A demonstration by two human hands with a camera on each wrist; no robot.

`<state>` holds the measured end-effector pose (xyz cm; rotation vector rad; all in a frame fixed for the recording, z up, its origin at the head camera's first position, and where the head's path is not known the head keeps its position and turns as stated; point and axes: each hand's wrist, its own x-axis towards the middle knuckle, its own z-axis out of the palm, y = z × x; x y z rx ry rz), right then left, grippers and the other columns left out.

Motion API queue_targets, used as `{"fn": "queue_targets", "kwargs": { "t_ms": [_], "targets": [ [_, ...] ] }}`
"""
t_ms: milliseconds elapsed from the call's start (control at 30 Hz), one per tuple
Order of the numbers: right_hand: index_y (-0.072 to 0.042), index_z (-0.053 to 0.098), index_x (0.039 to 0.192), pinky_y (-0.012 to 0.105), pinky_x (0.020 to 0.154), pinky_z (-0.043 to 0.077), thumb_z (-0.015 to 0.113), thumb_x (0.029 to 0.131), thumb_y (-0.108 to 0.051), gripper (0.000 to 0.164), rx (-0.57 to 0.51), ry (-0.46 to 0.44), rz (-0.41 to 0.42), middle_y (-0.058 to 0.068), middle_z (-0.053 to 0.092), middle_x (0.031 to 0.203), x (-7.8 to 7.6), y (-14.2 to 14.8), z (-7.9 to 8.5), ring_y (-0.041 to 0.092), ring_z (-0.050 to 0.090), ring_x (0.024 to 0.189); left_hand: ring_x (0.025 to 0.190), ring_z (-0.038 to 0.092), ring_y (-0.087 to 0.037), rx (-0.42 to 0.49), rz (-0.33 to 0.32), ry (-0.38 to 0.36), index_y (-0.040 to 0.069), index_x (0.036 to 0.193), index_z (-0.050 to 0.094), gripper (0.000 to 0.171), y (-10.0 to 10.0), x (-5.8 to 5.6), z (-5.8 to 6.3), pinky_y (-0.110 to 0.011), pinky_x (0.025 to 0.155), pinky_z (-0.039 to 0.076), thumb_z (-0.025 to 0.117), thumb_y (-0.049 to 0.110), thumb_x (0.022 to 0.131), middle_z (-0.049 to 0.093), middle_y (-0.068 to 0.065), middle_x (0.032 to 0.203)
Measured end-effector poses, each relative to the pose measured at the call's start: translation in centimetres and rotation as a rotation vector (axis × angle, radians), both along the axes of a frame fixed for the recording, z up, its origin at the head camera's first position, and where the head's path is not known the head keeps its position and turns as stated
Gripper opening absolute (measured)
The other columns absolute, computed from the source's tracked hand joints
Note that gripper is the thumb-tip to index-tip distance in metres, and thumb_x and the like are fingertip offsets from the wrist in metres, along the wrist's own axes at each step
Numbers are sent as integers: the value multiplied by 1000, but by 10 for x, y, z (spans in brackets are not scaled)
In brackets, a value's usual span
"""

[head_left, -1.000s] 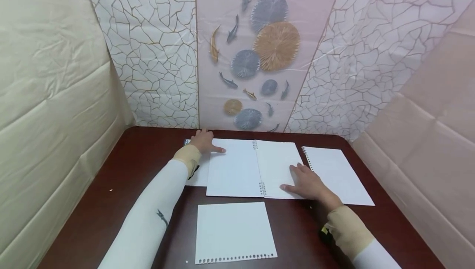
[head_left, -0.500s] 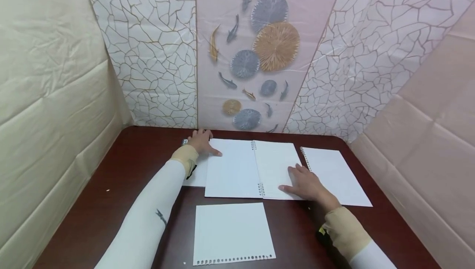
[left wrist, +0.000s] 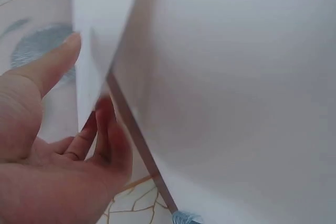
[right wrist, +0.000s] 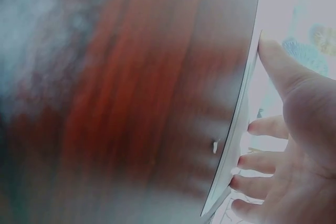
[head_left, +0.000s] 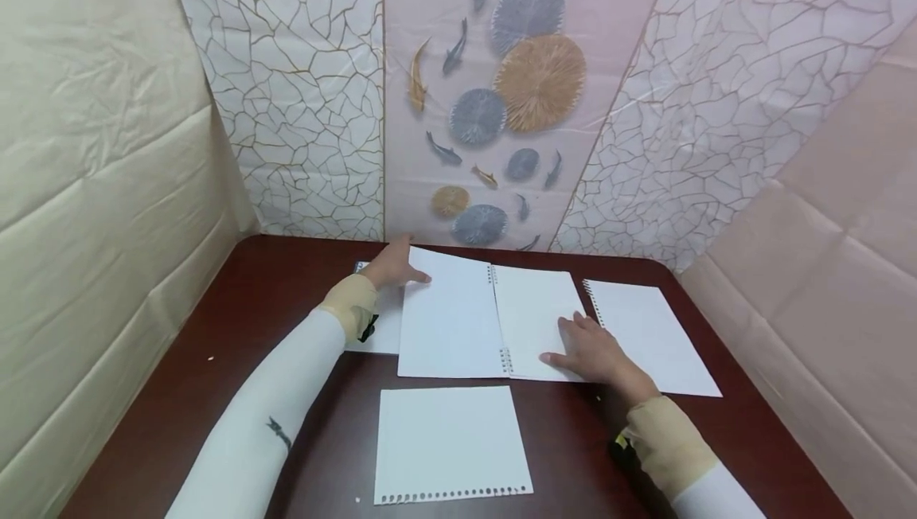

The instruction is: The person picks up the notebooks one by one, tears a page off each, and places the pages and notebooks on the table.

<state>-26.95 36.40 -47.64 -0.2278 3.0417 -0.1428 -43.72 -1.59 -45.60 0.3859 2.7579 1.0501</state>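
An open spiral notebook [head_left: 450, 320] lies across the middle of the table, its coil running between two blank white pages. At its far left corner my left hand [head_left: 392, 266] holds the left leaf, the thumb on top and the fingers underneath; the leaf's far corner stands raised. In the left wrist view that lifted leaf [left wrist: 100, 40] passes between the thumb and the fingers of the left hand [left wrist: 63, 177]. My right hand [head_left: 593, 350] rests with spread fingers on the right page [head_left: 533, 304], near its outer edge.
Partly under the notebook's left side lies another white sheet [head_left: 380, 332] with a blue corner. A loose sheet with punched holes [head_left: 451, 439] lies in front. Another spiral pad [head_left: 655, 336] is at the right. Small white scraps dot the dark red table [head_left: 200, 423].
My left hand has risen slightly, lifting the far left corner of the notebook's leaf, which lay flat before. The right hand stays on the right page.
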Motion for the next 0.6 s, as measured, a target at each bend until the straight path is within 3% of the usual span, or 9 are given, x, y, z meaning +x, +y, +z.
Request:
{"fn": "queue_targets", "kwargs": {
  "t_ms": [67, 167, 300, 467, 600],
  "targets": [
    [11, 46, 153, 67, 116, 36, 72, 94, -61, 96, 12, 8, 8, 38, 42, 156, 0, 2, 0, 53, 38, 148, 146, 45, -41, 89, 10, -23, -2, 164, 25, 100, 0, 6, 5, -51, 119, 40, 87, 28, 91, 44, -24, 160],
    [12, 47, 152, 66, 116, 36, 72, 95, -60, 95, 14, 7, 17, 38, 43, 156, 0, 4, -2, 53, 38, 148, 128, 60, -36, 158, 45, -97, -1, 154, 44, 77, -2, 14, 7, -47, 107, 52, 83, 30, 95, 59, -20, 144],
    [11, 46, 153, 66, 116, 36, 70, 96, -60, 94, 11, 5, 25, 38, 42, 156, -1, 5, -3, 53, 38, 148, 112, 67, -31, 220, 41, -228, -3, 134, 60, 50, -7, 27, 7, -40, 92, 60, 78, 29, 99, 64, -19, 129],
    [11, 43, 155, 67, 118, 33, 70, 96, -61, 97, -24, -27, 8, 38, 37, 160, 0, 4, -1, 53, 33, 151, 130, 59, -37, 291, -18, -329, -5, 151, 40, 69, -5, 61, 19, -45, 97, 59, 75, 24, 100, 51, -24, 148],
    [12, 42, 155, 67, 118, 33, 69, 96, -62, 98, -25, -32, 13, 39, 37, 160, 0, 4, 0, 54, 32, 151, 122, 64, -37, 388, -86, -320, -3, 159, 28, 74, 12, 94, 42, -47, 92, 60, 70, 15, 100, 46, -26, 150]
  ]
}}
